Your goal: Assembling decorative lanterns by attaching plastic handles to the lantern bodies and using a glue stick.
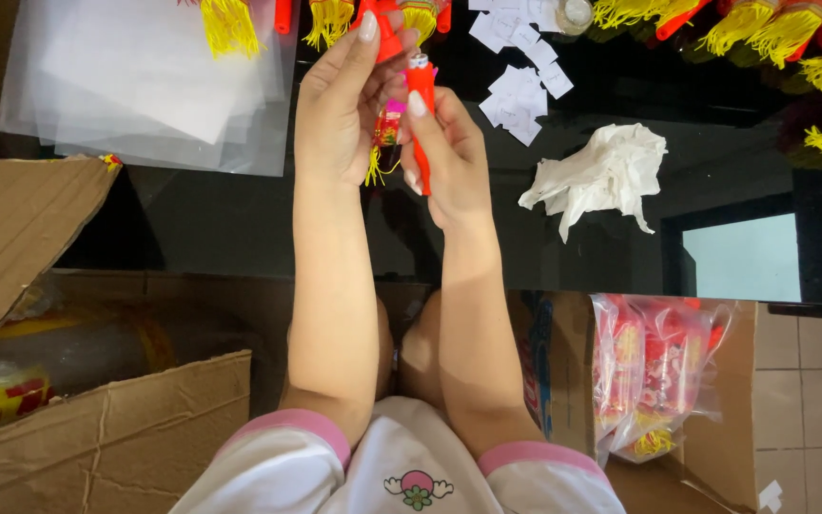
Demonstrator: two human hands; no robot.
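My right hand (pixel 449 157) grips a thin orange-red stick (pixel 421 124) upright, thumb pressed on it near its silver top end. My left hand (pixel 340 105) holds an orange-red cap piece (pixel 387 38) between fingertips just above and left of the stick. A small red lantern ornament with a yellow tassel (pixel 384 133) hangs between the two hands over the black glossy table (pixel 240 219).
Clear plastic sheets (pixel 145 86) lie at the table's left. A crumpled white tissue (pixel 601 176) and small white paper slips (pixel 525 86) lie right of my hands. Red lanterns with yellow tassels (pixel 792 38) line the far edge. Cardboard boxes (pixel 107 438) stand below, one holding bagged lanterns (pixel 654 371).
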